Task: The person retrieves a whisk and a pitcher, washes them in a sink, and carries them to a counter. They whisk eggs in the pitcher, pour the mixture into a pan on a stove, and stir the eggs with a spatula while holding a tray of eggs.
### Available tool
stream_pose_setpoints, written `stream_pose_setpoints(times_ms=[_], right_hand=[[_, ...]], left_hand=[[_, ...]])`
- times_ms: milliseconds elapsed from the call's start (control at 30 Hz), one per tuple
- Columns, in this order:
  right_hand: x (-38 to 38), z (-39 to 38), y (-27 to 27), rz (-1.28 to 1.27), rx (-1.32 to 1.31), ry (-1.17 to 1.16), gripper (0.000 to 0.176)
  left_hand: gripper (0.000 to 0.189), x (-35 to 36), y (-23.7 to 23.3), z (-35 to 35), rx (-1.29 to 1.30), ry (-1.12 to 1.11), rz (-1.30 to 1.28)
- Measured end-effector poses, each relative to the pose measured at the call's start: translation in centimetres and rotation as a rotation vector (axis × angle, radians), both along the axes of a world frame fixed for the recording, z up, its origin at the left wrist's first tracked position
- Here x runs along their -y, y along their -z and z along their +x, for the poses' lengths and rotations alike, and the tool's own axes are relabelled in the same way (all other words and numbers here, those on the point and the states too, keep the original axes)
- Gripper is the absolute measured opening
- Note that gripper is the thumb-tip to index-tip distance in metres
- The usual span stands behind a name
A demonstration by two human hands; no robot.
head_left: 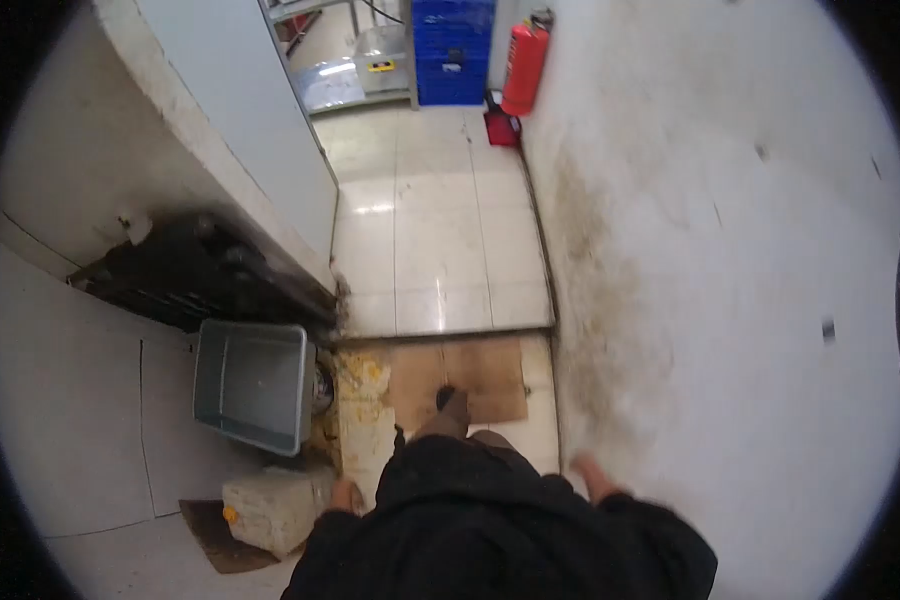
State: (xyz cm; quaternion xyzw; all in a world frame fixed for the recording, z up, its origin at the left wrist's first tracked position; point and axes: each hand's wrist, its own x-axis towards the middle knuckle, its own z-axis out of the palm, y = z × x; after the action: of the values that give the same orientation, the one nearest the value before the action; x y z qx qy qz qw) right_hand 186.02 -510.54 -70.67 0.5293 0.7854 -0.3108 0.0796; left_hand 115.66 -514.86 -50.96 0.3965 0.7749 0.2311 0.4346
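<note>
Off-white stained boxy container (270, 510) sits on the floor (440, 250) near the grey rectangular plastic tub (250, 385), just left of the left hand (345, 495), right hand (595, 480) farther; both grips too blurred to judge.

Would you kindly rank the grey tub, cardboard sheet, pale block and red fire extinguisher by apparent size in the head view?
1. grey tub and cardboard sheet: about alike; a shoe hides part of the sheet.
2. pale block.
3. red fire extinguisher: smallest here, but farthest away, so true size is unsure.
</note>
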Motion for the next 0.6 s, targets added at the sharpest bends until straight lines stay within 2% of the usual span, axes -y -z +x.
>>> stream_pose_setpoints(times_ms=[33, 67, 100, 167, 267, 367, 400, 467, 500, 533, 567, 600], right_hand=[[2.7, -3.5, -10.8, -0.567, 0.097, 0.576, 0.039], [1.3, -5.4, -15.6, -0.712, 0.107, 0.805, 0.039], [0.0, -6.4, -18.1, -0.783, 0.115, 0.911, 0.039], [-4.4, -7.7, -19.9, -0.819, 0.109, 0.994, 0.039], [-15.2, -10.1, -20.1, -0.793, 0.101, 0.991, 0.04], [-32.9, -13.0, -18.9, -0.594, 0.09, 0.852, 0.042], [-40.9, -14.3, -18.7, -0.462, 0.082, 0.789, 0.043], [-60.2, -19.2, -19.3, -0.045, -0.011, 0.696, 0.044], [-69.8, -21.8, -21.5, 0.169, -0.143, 0.66, 0.046], [-78.2, -25.0, -25.2, 0.336, -0.298, 0.622, 0.047], [-87.2, -29.3, -34.4, 0.033, -0.444, 0.833, 0.043], [-94.5, -31.4, -36.9, 0.108, -0.762, 0.787, 0.039]], left_hand=[[0.04, 0.4, -0.9, 0.4, -0.07, 0.07, -0.417], [0.04, -0.8, -1.3, 1.0, -0.073, 0.145, -0.652], [0.04, -1.8, -1.1, 1.4, -0.065, 0.197, -0.774], [0.039, -6.0, -1.0, 1.7, -0.071, 0.286, -0.866], [0.038, -16.5, 0.0, 1.0, -0.122, 0.501, -0.932], [0.038, -30.7, 0.3, 0.1, -0.249, 0.863, -0.935], [0.038, -35.5, -1.1, 0.9, -0.239, 0.84, -0.93], [0.047, -50.2, -5.6, 0.4, -0.207, -0.005, -0.708], [0.049, -55.7, -9.3, 0.4, -0.165, -0.059, -0.301], [0.047, -61.3, -12.4, 0.6, -0.208, -0.036, -0.121], [0.042, -67.6, -18.1, 1.4, -0.184, -0.091, -0.09], [0.039, -72.6, -22.0, 1.7, -0.231, -0.084, 0.057]])
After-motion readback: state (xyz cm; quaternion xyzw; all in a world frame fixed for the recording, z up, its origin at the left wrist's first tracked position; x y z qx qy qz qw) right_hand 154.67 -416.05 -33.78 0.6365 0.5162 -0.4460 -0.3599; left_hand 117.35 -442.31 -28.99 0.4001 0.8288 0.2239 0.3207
